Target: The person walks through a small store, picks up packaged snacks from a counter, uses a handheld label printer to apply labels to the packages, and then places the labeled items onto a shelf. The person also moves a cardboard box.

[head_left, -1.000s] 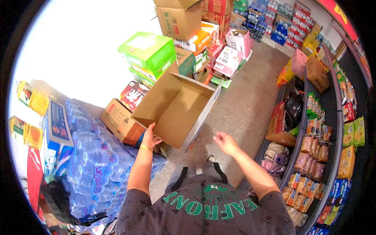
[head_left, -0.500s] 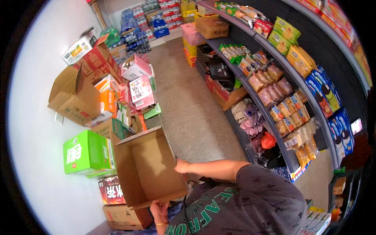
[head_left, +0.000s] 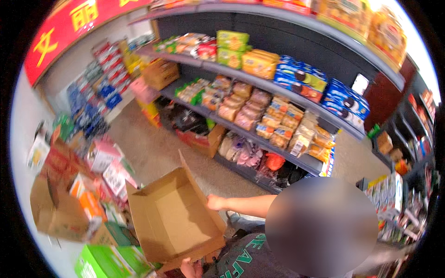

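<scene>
An empty, shallow open cardboard box (head_left: 174,215) is held tilted in front of me, its brown inside facing up and one flap standing at the far side. My right hand (head_left: 215,202) grips its right wall, thumb side up, with that arm stretched across from the right. At the near edge my left hand (head_left: 191,268) is closed on the box's rim, partly cut off by the lower border. A green carton (head_left: 109,262) lies just left of the box's near corner. Farther left is a larger open brown carton (head_left: 60,213).
A dark shelf unit (head_left: 273,30) with snack packs and bread runs along the far side. Mixed cartons, including an orange-and-white box (head_left: 88,201), crowd the left. Wrapped bottle packs (head_left: 88,116) are stacked farther back. A blurred round patch (head_left: 322,227) hides part of the lower right.
The view has swung right, bringing more of the shelves and a red banner into sight. The box remains in both hands, and its far-side flap now sticks up more.
</scene>
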Tool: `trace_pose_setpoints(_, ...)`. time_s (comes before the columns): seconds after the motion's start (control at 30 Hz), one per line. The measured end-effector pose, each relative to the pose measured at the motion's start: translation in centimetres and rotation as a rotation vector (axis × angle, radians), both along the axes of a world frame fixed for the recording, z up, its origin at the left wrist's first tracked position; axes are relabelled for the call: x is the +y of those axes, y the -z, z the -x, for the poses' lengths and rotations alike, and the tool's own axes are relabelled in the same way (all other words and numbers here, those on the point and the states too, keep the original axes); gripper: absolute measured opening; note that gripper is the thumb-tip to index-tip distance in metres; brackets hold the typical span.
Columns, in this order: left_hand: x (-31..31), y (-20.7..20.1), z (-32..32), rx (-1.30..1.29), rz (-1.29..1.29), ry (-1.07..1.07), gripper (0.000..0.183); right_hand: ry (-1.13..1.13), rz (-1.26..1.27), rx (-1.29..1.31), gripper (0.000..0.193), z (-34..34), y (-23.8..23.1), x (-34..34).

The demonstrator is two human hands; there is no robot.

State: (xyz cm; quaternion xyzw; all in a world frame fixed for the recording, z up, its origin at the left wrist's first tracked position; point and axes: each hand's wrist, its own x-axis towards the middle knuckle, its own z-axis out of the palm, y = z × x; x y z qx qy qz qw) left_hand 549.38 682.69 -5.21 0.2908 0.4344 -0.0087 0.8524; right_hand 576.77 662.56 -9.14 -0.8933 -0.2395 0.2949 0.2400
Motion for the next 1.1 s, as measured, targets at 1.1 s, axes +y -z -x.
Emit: trace_pose_setpoints(1.1, 25.2, -0.8, -43.4, -0.689, -0.002, -0.530, 0.071, 0.469, -0.991, 0.940, 0.040, -43.4, -12.3, 17.1)
